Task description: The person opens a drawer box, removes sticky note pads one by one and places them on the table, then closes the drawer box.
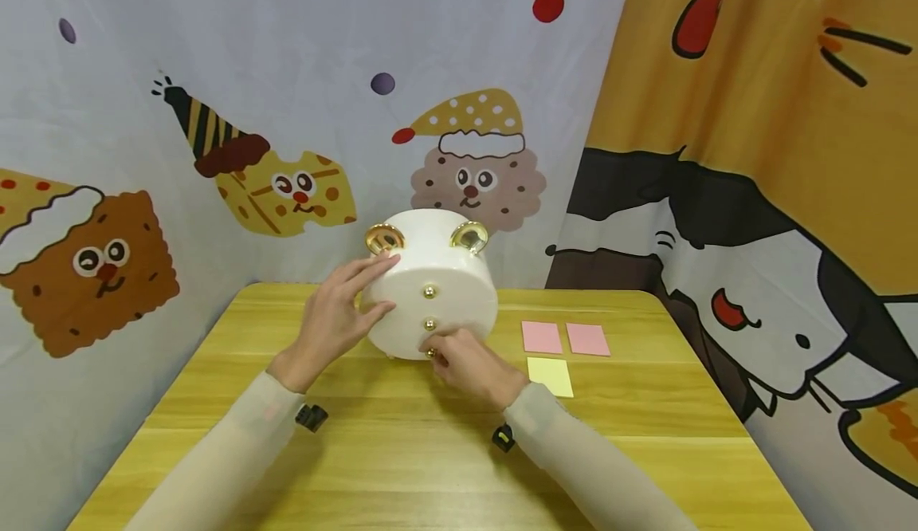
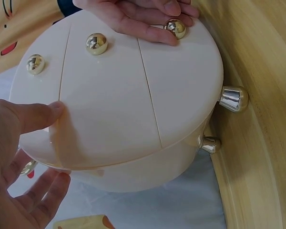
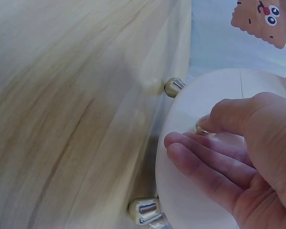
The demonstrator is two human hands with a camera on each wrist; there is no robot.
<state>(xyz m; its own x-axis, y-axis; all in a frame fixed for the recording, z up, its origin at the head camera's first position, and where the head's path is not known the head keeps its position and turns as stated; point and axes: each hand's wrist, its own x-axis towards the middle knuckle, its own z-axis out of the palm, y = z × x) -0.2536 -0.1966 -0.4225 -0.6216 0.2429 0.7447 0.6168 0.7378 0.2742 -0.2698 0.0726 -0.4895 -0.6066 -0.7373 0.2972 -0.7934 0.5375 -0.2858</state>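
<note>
A glossy white drawer box (image 1: 393,290) with a rounded oval front and gold ears on top stands on the table. Two seams split its front into three drawers, each with a round gold knob (image 2: 97,44). The right hand (image 1: 473,367) pinches the lowest gold knob (image 2: 175,28) with thumb and finger; its other fingers lie against the front. The left hand (image 1: 330,320) rests on the box's left side, thumb on the front face and fairly straight fingers along the side near the left ear (image 1: 384,238). All drawers look flush with the front.
Two pink sticky notes (image 1: 541,337) and a yellow one (image 1: 550,377) lie right of the box on the wooden table (image 1: 402,467). Short gold feet (image 2: 233,98) hold the box up. A cartoon-printed curtain (image 1: 301,53) hangs close behind it.
</note>
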